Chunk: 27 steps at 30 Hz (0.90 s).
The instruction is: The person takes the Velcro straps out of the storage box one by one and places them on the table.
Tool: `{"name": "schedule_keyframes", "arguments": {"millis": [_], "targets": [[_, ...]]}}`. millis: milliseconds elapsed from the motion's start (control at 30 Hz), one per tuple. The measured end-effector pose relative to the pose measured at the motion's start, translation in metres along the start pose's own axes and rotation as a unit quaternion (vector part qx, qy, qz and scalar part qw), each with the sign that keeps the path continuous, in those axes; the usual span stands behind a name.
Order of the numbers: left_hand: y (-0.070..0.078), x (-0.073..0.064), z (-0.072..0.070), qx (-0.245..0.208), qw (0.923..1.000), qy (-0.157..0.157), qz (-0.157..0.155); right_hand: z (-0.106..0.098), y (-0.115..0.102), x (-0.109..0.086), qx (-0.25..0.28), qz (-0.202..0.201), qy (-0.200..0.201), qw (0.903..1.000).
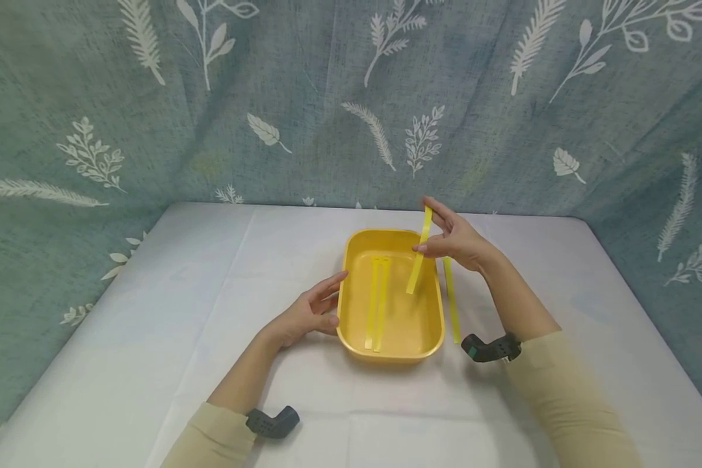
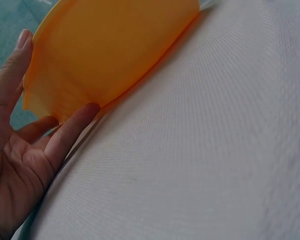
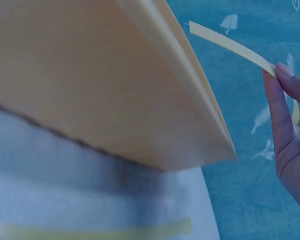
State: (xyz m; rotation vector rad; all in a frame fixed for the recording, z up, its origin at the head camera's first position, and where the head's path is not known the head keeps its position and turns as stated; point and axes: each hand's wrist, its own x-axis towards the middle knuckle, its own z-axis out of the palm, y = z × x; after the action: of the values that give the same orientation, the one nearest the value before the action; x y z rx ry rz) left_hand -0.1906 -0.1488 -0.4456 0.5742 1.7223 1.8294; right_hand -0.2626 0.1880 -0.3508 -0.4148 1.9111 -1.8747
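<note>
A yellow rectangular tub (image 1: 406, 338) with rounded corners stands on the white cloth. My left hand (image 1: 307, 315) rests at its left wall; in the left wrist view the extended fingertips (image 2: 24, 40) and thumb touch the tub's side (image 2: 115, 55). My right hand (image 1: 459, 239), over the tub's far right corner, pinches a thin yellow strip (image 1: 415, 268) between thumb and finger. The strip's lower end hangs over the tub's inside. Two similar yellow strips (image 1: 381, 305) lie side by side lengthwise on the tub's floor, left of its middle.
Another yellow strip (image 1: 452, 302) lies on the cloth just right of the tub. The white-covered table (image 1: 269, 240) ends at a blue-green leaf-patterned curtain (image 1: 304, 84), which hangs along the back and sides. Each wrist wears a dark camera band (image 1: 491, 349).
</note>
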Motion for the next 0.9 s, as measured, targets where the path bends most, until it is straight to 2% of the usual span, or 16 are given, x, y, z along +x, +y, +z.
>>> {"name": "schedule_keyframes", "arguments": {"millis": [200, 500, 633, 900], "targets": [[-0.001, -0.001, 0.002, 0.002, 1.0000, 0.000, -0.009, -0.013, 0.003, -0.010, -0.062, 0.016, -0.010, 0.9979], [0.003, -0.003, 0.002, -0.002, 0.9999, 0.005, -0.009, -0.030, 0.004, -0.027, -0.081, 0.023, -0.029, 0.9960], [0.003, -0.002, 0.002, -0.008, 0.9998, 0.007, -0.014, -0.039, 0.007, -0.035, -0.097, 0.037, -0.033, 0.9941], [0.002, -0.002, 0.001, -0.017, 0.9999, -0.002, -0.004, -0.052, 0.013, -0.050, -0.131, 0.063, -0.030, 0.9889]]}}
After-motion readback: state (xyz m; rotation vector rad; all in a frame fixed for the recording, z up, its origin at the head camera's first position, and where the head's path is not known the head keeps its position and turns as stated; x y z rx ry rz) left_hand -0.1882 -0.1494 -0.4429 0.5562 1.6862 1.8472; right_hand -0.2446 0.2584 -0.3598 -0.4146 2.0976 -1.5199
